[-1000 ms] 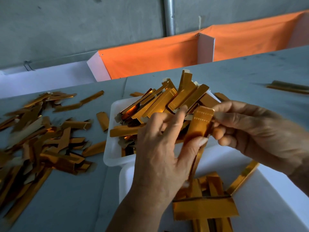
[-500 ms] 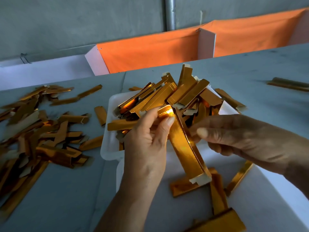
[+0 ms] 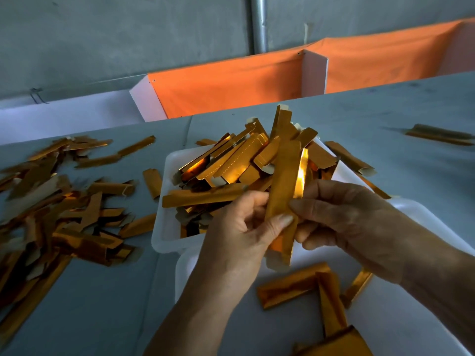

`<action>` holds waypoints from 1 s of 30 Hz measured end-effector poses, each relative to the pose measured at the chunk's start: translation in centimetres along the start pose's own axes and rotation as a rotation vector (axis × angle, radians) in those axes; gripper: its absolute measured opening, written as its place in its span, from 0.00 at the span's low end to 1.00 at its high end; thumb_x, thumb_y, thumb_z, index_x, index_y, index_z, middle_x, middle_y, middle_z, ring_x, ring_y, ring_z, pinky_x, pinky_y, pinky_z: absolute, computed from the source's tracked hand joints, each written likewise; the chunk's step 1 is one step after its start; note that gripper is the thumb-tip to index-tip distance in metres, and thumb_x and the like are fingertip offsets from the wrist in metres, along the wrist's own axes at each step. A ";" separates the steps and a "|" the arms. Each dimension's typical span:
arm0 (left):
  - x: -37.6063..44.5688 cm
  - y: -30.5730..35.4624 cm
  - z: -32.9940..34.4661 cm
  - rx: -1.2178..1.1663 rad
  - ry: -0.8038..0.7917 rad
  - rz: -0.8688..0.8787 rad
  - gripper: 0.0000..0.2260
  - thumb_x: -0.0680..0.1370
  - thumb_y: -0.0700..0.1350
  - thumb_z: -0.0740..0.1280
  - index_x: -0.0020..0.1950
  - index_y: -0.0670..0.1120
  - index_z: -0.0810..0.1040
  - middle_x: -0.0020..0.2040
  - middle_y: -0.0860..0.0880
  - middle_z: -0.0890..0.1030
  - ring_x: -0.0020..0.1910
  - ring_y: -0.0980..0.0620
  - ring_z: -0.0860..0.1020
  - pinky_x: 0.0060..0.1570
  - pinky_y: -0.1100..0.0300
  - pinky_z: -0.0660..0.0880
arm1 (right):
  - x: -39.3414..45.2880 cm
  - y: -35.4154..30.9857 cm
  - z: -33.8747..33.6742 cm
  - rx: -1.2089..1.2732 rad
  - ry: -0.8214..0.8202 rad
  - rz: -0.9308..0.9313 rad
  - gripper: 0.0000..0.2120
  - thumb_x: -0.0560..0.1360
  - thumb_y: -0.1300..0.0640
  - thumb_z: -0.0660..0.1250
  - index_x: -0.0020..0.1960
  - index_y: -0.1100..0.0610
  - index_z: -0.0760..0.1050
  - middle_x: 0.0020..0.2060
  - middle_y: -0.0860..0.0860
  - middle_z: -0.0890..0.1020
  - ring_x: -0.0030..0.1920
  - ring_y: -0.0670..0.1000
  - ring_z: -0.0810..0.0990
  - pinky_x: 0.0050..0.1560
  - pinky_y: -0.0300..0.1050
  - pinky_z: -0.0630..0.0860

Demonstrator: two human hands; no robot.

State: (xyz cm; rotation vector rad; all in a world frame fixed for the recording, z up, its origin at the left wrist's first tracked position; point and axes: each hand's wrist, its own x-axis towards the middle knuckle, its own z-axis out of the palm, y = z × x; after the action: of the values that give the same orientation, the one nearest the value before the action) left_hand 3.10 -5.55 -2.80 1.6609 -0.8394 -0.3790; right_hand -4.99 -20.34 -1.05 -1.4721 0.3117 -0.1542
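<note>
A long gold foil carton blank (image 3: 284, 186) stands nearly upright between both hands, above two white trays. My left hand (image 3: 239, 235) pinches its lower part, thumb across the front. My right hand (image 3: 352, 224) grips it from the right, index finger on its edge. Behind it, the far white tray (image 3: 164, 227) is heaped with several gold blanks (image 3: 231, 163). The near white tray (image 3: 411, 317) below my hands holds a few folded gold pieces (image 3: 293, 286).
A loose spread of several gold blanks (image 3: 51, 201) covers the grey table at the left. One gold strip (image 3: 439, 133) lies far right. Orange fabric bins (image 3: 231, 86) with white dividers stand behind the table, before a grey wall and a pipe (image 3: 258, 24).
The gold blank swung from pointing down toward the near tray to standing nearly upright. My right hand closed in and took hold of it; my left hand shifted lower on it.
</note>
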 end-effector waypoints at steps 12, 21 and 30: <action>-0.3 0.3 -0.1 0.070 -0.143 -0.001 0.08 0.77 0.48 0.66 0.55 0.56 0.76 0.46 0.57 0.82 0.47 0.59 0.80 0.45 0.60 0.79 | 0.5 0.4 -0.7 0.080 0.171 -0.118 0.10 0.70 0.51 0.67 0.38 0.58 0.79 0.27 0.54 0.77 0.25 0.46 0.73 0.27 0.34 0.71; -0.4 0.6 0.6 0.238 -0.099 0.100 0.26 0.72 0.63 0.65 0.68 0.67 0.64 0.58 0.63 0.76 0.58 0.64 0.75 0.55 0.66 0.76 | 0.4 0.4 -0.3 -0.042 0.217 -0.159 0.07 0.72 0.57 0.67 0.40 0.60 0.76 0.26 0.53 0.80 0.23 0.47 0.77 0.24 0.34 0.72; -0.5 0.6 -0.3 0.104 -0.026 0.039 0.23 0.75 0.47 0.68 0.66 0.67 0.67 0.50 0.58 0.81 0.49 0.60 0.80 0.52 0.62 0.78 | 0.5 -0.2 -1.4 0.062 0.118 -0.197 0.07 0.70 0.56 0.67 0.46 0.57 0.78 0.32 0.53 0.82 0.27 0.47 0.77 0.28 0.35 0.74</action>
State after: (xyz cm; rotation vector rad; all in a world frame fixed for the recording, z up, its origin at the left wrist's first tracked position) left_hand 2.76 -5.09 -2.24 1.7358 -0.9227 -0.3360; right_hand -4.94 -21.82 -0.99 -1.4338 0.2547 -0.4072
